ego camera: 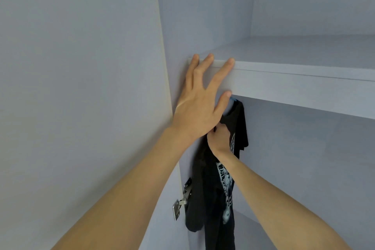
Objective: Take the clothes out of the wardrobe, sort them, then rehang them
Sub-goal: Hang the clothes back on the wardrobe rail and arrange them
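Note:
A black T-shirt (218, 189) with a pale blue-white print hangs inside the wardrobe, just under the shelf (304, 87), on a blue hanger (233, 99) of which only a tip shows. My left hand (200, 101) lies flat with spread fingers against the shelf's front edge, fingertips on its top. My right hand (219, 140) reaches in below it and grips the shirt near the collar; its fingers are partly hidden behind my left hand. The rail is out of sight.
The open wardrobe door (81, 87) stands at the left, with a metal hinge (182, 201) low on its inner edge. Pale side and back panels enclose the hanging space (304, 158). Above the shelf is another compartment (304, 6).

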A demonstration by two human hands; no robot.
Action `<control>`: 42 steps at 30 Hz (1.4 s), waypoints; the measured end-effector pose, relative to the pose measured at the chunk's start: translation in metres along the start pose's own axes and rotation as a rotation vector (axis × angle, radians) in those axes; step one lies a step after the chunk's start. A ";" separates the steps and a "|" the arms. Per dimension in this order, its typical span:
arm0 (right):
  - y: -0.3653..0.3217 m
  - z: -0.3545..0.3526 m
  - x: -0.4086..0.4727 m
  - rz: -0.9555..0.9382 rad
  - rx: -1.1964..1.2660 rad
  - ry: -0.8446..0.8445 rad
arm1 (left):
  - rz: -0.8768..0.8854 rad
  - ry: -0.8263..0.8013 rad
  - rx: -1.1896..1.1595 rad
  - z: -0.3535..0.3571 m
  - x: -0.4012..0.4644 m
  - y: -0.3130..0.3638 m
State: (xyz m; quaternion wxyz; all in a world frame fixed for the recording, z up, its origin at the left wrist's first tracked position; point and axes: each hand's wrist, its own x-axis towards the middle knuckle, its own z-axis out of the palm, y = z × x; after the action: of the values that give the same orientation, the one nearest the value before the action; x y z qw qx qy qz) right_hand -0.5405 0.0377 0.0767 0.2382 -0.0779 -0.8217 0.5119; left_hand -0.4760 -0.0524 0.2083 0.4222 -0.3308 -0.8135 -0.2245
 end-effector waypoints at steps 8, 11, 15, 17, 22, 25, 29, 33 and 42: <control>0.015 -0.011 -0.004 0.100 0.034 -0.330 | 0.016 -0.034 0.042 -0.003 0.000 -0.001; 0.010 -0.023 -0.013 0.074 -0.011 -0.388 | -0.015 -0.074 0.031 -0.007 -0.003 0.004; 0.006 -0.049 -0.035 -0.111 -0.162 -0.404 | -0.109 -0.155 0.022 -0.010 -0.023 0.018; 0.004 -0.064 -0.050 -0.256 -0.237 -0.393 | -0.143 -0.232 0.072 -0.007 -0.052 0.023; 0.007 -0.088 -0.097 -0.429 -0.435 -0.499 | -0.304 -0.318 0.196 -0.014 -0.155 0.046; 0.012 -0.093 -0.135 -0.489 -0.488 -0.567 | -0.442 -0.371 0.266 -0.030 -0.216 0.070; 0.007 -0.085 -0.201 -0.587 -0.456 -0.698 | -0.675 -0.397 0.350 -0.076 -0.298 0.096; -0.018 -0.056 -0.272 -0.751 -0.424 -0.860 | -0.894 -0.390 0.494 -0.145 -0.369 0.126; -0.088 0.001 -0.506 -1.063 -0.097 -1.122 | -1.453 -0.114 0.708 -0.318 -0.536 0.239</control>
State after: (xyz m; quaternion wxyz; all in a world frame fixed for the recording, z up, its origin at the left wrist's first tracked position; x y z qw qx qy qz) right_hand -0.0879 -0.1924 -0.0041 -0.0038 0.5877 -0.7678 0.2551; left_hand 0.0969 -0.2813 -0.0465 0.2083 0.4228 -0.8683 -0.1545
